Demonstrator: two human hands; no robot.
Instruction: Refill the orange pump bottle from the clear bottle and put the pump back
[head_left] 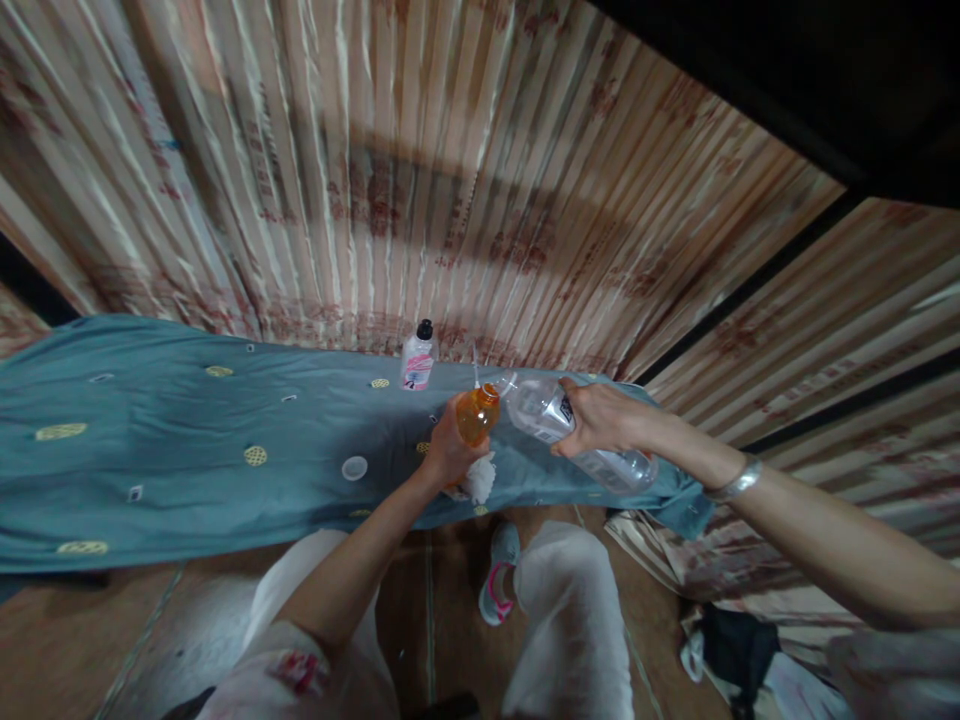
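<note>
Label text on the clear bottle (577, 430) and small white bottle (418, 358) unreadable. Left hand (448, 452) hides the orange bottle (478, 413) base.

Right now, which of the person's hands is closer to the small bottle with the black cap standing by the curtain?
Left. The left hand, holding the orange bottle, sits just below and right of the black-capped bottle; the right hand, tilting the clear bottle, is farther right.

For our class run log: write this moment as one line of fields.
left hand: holds orange bottle | right hand: tilts clear bottle, mouth at orange bottle | nearby: white cap, pink-label bottle on teal cloth
</note>
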